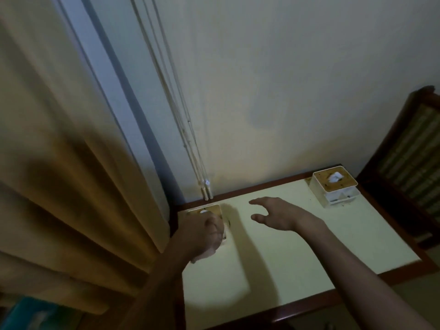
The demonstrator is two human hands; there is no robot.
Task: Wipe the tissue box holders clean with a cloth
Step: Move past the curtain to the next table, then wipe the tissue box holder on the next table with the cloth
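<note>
Head view: the left hand's fingers (215,228) curl over the near side of a tissue box holder (209,209) at the far-left corner of the surface (285,246), gripping it; a pale cloth (202,256) shows beneath the heel of that hand, though blur hides how it is held. The left hand (202,234) covers most of the holder, leaving only its tan top and a bit of white tissue visible. Its forearm runs down toward the lower-left, beside a curtain (59,163).

The right hand's fingers (259,201) are spread and loosely bent, thumb apart, holding nothing. The right hand (278,214) hovers palm-down over the middle of the surface, its forearm stretching to the lower right.

A second tissue box holder (334,186) stands at the far-right corner, well apart from both hands, white tissue poking from its top.
</note>
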